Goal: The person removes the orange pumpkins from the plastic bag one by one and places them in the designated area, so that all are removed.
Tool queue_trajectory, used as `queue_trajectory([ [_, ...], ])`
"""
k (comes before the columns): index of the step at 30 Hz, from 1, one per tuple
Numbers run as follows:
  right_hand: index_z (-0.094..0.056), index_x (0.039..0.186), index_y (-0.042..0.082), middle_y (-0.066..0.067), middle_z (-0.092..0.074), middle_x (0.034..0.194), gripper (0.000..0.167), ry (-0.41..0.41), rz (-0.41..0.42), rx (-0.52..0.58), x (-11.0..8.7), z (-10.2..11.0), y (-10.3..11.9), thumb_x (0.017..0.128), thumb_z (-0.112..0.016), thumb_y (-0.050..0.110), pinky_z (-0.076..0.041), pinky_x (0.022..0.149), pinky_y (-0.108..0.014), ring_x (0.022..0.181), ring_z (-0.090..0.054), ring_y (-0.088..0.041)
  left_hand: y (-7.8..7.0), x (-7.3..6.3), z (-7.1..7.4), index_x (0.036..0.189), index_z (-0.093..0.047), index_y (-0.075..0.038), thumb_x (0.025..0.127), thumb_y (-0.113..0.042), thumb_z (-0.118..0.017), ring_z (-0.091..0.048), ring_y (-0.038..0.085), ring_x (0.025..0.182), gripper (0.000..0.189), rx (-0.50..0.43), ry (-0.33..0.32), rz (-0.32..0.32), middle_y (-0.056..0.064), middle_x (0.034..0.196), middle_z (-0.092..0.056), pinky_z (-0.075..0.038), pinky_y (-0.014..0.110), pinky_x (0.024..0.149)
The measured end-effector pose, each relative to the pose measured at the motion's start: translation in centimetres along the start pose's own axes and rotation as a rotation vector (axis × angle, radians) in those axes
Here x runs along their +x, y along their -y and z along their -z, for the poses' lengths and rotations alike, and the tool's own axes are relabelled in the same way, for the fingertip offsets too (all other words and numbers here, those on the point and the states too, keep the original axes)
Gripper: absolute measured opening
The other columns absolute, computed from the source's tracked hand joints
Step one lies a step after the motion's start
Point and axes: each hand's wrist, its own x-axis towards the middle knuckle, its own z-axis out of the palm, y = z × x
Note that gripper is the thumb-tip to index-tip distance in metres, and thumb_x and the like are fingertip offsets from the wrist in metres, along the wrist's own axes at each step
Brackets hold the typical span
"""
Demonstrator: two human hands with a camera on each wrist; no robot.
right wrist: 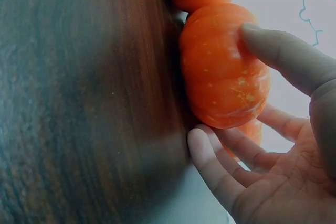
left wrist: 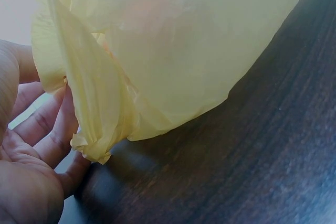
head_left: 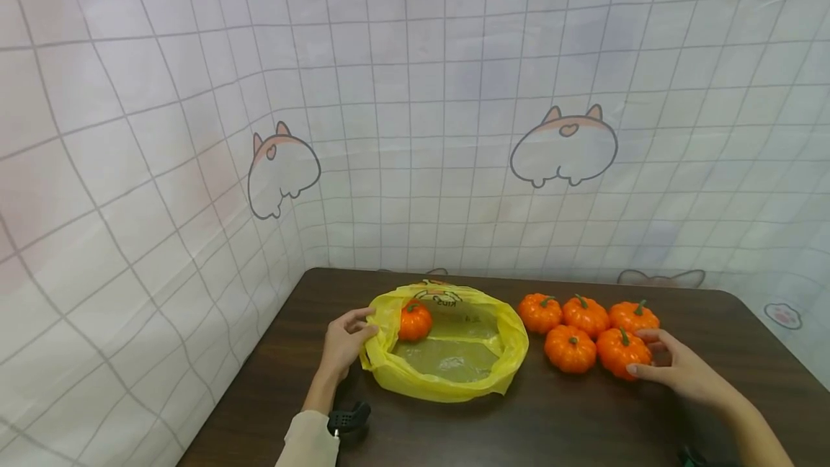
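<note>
A yellow plastic bag (head_left: 447, 388) lies with its mouth spread wide on the table. Inside it, against the left wall, sits one small orange pumpkin (head_left: 415, 321) with a green stem. My left hand (head_left: 346, 343) pinches the bag's left rim; in the left wrist view the crumpled yellow edge (left wrist: 94, 103) hangs between thumb and fingers. To the right of the bag, my right hand (head_left: 681, 366) grips the front-right pumpkin (head_left: 621, 353) of a group. In the right wrist view its thumb presses this pumpkin (right wrist: 223, 72), and the fingers lie along its other side.
Several more pumpkins stand close together beside the gripped one, including a front one (head_left: 570, 349) and a back-left one (head_left: 540, 313). The dark wooden table (head_left: 519, 431) meets a white gridded cloth (head_left: 441, 164) with cartoon dogs at its back and left.
</note>
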Motion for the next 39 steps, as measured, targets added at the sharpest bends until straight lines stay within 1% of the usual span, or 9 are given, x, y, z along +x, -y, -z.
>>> queue_trajectory([
  [5,-0.033,0.147,-0.010,-0.041,-0.048,0.135,0.074,0.002,0.003,0.003,0.0,0.1,0.1,0.098,-0.068,0.033,-0.054,0.081,-0.041,0.113,-0.061,-0.042,-0.1,-0.1,0.0,0.126,-0.073,-0.015,0.094,-0.013,-0.074,-0.065,0.014,0.079,0.033,-0.001,0.001,0.004,0.009,0.095,-0.075,-0.054,0.027,0.068],
  [13,-0.032,0.148,-0.010,-0.040,-0.048,0.136,0.075,0.001,-0.011,0.003,-0.1,0.0,0.3,0.099,-0.066,0.035,-0.054,0.085,-0.047,0.117,-0.058,-0.045,0.1,-0.1,-0.1,0.126,-0.073,-0.015,0.093,-0.013,-0.074,-0.066,0.014,0.079,0.033,-0.008,0.002,0.012,0.009,0.095,-0.075,-0.055,0.026,0.068],
  [18,-0.030,0.148,-0.011,-0.041,-0.048,0.136,0.076,0.008,-0.012,0.002,-0.2,0.0,0.5,0.099,-0.066,0.035,-0.054,0.084,-0.044,0.116,-0.059,-0.044,0.2,-0.1,0.0,0.126,-0.073,-0.015,0.093,-0.012,-0.074,-0.066,0.014,0.078,0.033,-0.012,0.000,0.012,0.008,0.093,-0.075,-0.055,0.026,0.067],
  [23,-0.029,0.148,-0.012,-0.038,-0.049,0.135,0.076,0.019,-0.024,0.021,-0.3,0.4,0.9,0.100,-0.066,0.035,-0.055,0.079,-0.035,0.112,-0.061,-0.036,0.1,-0.1,-0.1,0.126,-0.073,-0.015,0.093,-0.012,-0.074,-0.066,0.014,0.077,0.033,-0.016,0.002,0.009,0.008,0.093,-0.074,-0.055,0.026,0.066],
  [26,-0.031,0.147,-0.010,-0.036,-0.049,0.135,0.075,0.023,-0.042,0.021,-0.5,0.7,1.3,0.100,-0.065,0.036,-0.056,0.079,-0.034,0.113,-0.060,-0.036,0.0,-0.1,-0.1,0.126,-0.072,-0.015,0.093,-0.012,-0.074,-0.065,0.014,0.077,0.033,-0.015,0.003,0.004,0.009,0.094,-0.075,-0.055,0.026,0.067],
  [30,-0.031,0.147,-0.012,-0.038,-0.049,0.137,0.073,-0.006,-0.022,-0.012,-0.8,1.1,2.2,0.102,-0.062,0.037,-0.056,0.084,-0.045,0.118,-0.057,-0.047,-0.1,-0.2,-0.1,0.128,-0.071,-0.013,0.093,-0.013,-0.074,-0.065,0.014,0.077,0.035,-0.013,0.002,0.002,0.010,0.096,-0.075,-0.054,0.026,0.067],
  [33,-0.031,0.148,-0.013,-0.041,-0.040,0.140,0.074,-0.051,0.003,-0.016,-1.0,1.3,3.2,0.102,-0.062,0.035,-0.056,0.084,-0.051,0.121,-0.053,-0.053,-0.2,-0.2,-0.1,0.129,-0.071,-0.012,0.093,-0.013,-0.074,-0.065,0.013,0.077,0.036,-0.011,0.001,0.002,0.011,0.097,-0.075,-0.054,0.027,0.066],
  [37,-0.034,0.148,-0.010,-0.039,-0.031,0.143,0.071,-0.113,0.055,-0.027,-1.4,1.2,5.2,0.101,-0.064,0.034,-0.056,0.082,-0.049,0.122,-0.051,-0.056,-0.1,-0.2,-0.1,0.128,-0.071,-0.014,0.094,-0.013,-0.074,-0.065,0.013,0.077,0.034,-0.003,0.001,0.006,0.009,0.096,-0.075,-0.054,0.027,0.067],
  [39,-0.037,0.148,-0.006,-0.035,-0.035,0.145,0.065,-0.132,0.104,-0.012,-1.5,0.9,6.5,0.102,-0.064,0.032,-0.056,0.080,-0.045,0.123,-0.052,-0.054,0.0,-0.1,-0.1,0.127,-0.072,-0.015,0.094,-0.013,-0.073,-0.066,0.014,0.077,0.033,0.000,0.000,0.009,0.009,0.095,-0.075,-0.054,0.026,0.067],
])
